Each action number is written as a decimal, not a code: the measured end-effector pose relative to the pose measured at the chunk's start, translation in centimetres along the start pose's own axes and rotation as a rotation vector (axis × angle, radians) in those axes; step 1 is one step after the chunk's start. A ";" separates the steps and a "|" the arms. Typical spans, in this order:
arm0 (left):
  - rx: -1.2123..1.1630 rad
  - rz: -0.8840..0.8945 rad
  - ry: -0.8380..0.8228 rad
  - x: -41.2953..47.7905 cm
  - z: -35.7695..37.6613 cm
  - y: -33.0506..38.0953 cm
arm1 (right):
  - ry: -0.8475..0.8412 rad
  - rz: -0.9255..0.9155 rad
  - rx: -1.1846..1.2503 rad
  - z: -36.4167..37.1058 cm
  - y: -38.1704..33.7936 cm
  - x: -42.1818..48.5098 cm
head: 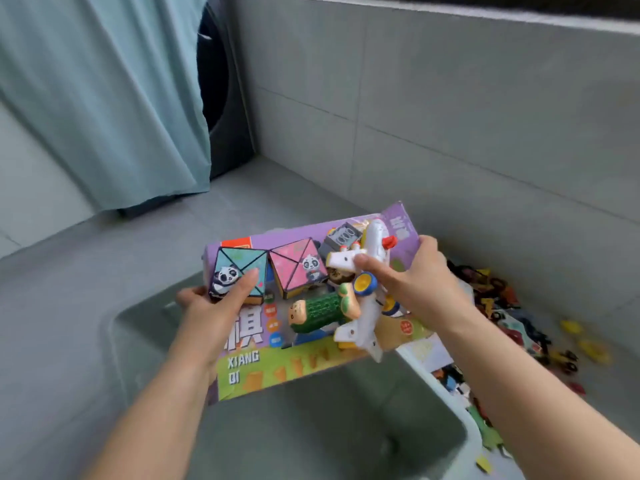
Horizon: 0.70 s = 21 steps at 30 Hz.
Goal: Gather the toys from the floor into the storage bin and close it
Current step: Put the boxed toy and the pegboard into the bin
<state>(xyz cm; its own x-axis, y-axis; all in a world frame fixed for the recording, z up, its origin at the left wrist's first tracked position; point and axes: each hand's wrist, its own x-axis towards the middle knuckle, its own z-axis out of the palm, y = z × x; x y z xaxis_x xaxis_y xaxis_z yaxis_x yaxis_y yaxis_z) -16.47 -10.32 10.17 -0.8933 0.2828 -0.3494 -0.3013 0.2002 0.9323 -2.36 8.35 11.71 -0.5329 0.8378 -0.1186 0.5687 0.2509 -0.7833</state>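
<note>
Toy plane (364, 315) lengthwise, nose away (atop box (304, 366))

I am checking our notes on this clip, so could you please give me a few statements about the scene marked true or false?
1. Both the left hand and the right hand hold the purple box over the bin. True.
2. The bin is already full of toys. False: its inside looks empty.
3. A white toy plane lies on the box. True.
4. The panda cubes sit on the floor. False: they rest on the box.
5. No toys remain on the floor. False: a pile of toys lies right of the bin.
</note>
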 end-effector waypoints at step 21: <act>0.964 -0.276 -0.275 13.0 -2.6 -22.4 | -0.550 0.725 -0.094 20.0 14.1 -7.6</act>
<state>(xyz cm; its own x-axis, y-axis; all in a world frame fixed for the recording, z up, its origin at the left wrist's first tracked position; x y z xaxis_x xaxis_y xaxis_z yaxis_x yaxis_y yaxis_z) -22.24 -13.59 -15.06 -0.6907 0.2930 -0.6611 0.0188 0.9212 0.3886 -2.84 -4.14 -10.65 -0.2348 0.4625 -0.8550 0.9163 -0.1882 -0.3534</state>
